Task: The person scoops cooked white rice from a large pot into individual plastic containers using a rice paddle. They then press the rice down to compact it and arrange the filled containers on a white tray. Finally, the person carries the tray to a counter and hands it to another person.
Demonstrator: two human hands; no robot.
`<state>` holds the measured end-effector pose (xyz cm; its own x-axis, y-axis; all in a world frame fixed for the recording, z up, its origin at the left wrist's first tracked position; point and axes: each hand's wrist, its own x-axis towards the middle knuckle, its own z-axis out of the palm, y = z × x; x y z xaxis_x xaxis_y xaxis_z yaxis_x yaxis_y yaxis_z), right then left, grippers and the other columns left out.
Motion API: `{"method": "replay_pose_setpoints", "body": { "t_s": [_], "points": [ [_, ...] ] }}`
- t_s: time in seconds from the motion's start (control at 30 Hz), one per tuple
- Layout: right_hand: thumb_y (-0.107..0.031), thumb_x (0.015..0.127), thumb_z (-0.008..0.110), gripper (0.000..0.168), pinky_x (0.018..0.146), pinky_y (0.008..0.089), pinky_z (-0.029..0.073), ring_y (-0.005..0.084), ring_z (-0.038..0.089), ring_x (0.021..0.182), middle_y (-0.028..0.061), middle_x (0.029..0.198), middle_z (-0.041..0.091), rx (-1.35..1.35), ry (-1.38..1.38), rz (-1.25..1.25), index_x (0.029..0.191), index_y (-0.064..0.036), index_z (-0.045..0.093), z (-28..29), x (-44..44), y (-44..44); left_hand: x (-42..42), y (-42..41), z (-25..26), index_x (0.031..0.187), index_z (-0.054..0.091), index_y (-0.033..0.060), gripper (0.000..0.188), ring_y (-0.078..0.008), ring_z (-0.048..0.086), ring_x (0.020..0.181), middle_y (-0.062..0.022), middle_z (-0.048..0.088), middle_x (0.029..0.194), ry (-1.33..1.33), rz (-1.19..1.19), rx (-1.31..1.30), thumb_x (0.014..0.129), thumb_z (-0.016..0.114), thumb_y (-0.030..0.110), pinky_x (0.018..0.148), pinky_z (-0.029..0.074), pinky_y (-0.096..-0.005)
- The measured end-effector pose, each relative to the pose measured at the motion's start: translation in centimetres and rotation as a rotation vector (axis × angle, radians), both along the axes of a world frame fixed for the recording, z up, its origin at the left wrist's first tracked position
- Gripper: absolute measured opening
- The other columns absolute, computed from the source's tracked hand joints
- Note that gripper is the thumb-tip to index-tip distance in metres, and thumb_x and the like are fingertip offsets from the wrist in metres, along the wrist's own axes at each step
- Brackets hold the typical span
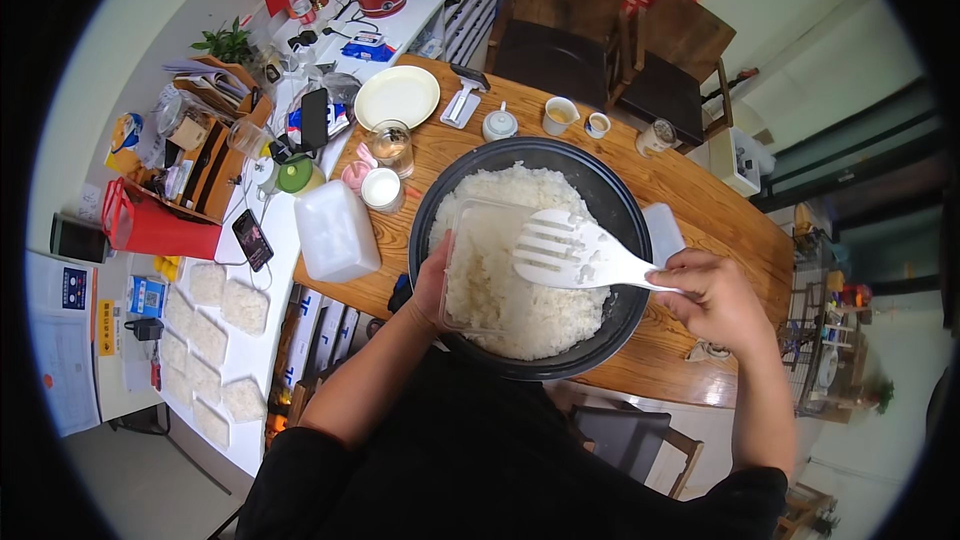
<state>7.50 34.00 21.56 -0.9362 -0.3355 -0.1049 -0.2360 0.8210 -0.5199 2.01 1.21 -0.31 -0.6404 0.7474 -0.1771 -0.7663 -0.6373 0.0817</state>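
A large dark pot (609, 172) in front of me holds a heap of white cooked rice (559, 322). My left hand (433, 281) grips the left side of a clear plastic container (459, 319) above the rice. Some rice lies inside that container, mostly toward its lower left. In my right hand (709, 296) is the handle of a white slotted plastic rice paddle (577, 251). Its slotted head is over the container's right side, with rice grains stuck to it. Whether the paddle touches the container I cannot tell.
Several rice-filled containers (206, 337) rest on the white counter at left. Beside the pot on the wooden table (720, 240) stand a translucent plastic stack (337, 232), a glass (392, 150), a cream plate (397, 97), a lidded teapot (500, 125) and cups. Chairs (559, 37) stand beyond.
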Motion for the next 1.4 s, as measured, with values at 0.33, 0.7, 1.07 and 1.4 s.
{"method": "replay_pose_setpoints", "body": {
  "t_s": [0.33,0.7,1.07,1.4],
  "points": [
    [-0.006,0.078,0.076,0.027,0.07,0.0387,0.055,0.0301,0.069,0.075,0.0133,0.094,0.07,0.086,0.015,0.086,0.105,-0.008,0.078,0.0,-1.8,-2.3,0.3,0.3,1.5,0.154,0.037,0.0076,0.073,-0.0328,0.052,0.133,-0.0154,0.05,0.149,0.074,-0.032,-0.084,0.104,0.034,0.061,0.11,0.045,-0.0484],
    [-0.003,0.072,0.079,0.032,0.061,0.0368,0.054,0.0298,0.069,0.07,0.0145,0.087,0.07,0.331,0.085,0.196,0.103,-0.008,0.078,6.4,-2.4,-5.9,0.7,0.0,1.1,0.155,0.035,0.0082,0.075,-0.0344,0.05,0.136,-0.016,0.046,0.152,0.038,-0.014,-0.098,0.103,0.034,0.062,0.112,0.042,-0.0507],
    [-0.006,0.075,0.081,0.026,0.064,0.036,0.055,0.0285,0.07,0.071,0.0144,0.089,0.071,0.029,0.055,-0.035,0.101,-0.008,0.078,5.6,-0.7,-4.0,0.5,0.5,3.4,0.156,0.033,0.0088,0.073,-0.0362,0.049,0.137,-0.0175,0.044,0.154,0.018,0.052,0.064,0.103,0.035,0.059,0.113,0.04,-0.0538],
    [-0.007,0.076,0.082,0.028,0.07,0.0356,0.059,0.0329,0.072,0.078,0.0178,0.1,0.074,0.049,0.035,0.048,0.103,-0.01,0.078,1.6,1.2,-4.0,-0.1,-0.5,3.6,0.157,0.03,0.0088,0.079,-0.04,0.044,0.14,-0.0182,0.039,0.157,0.046,0.067,0.167,0.101,0.034,0.065,0.114,0.038,-0.0578]
  ]
}}
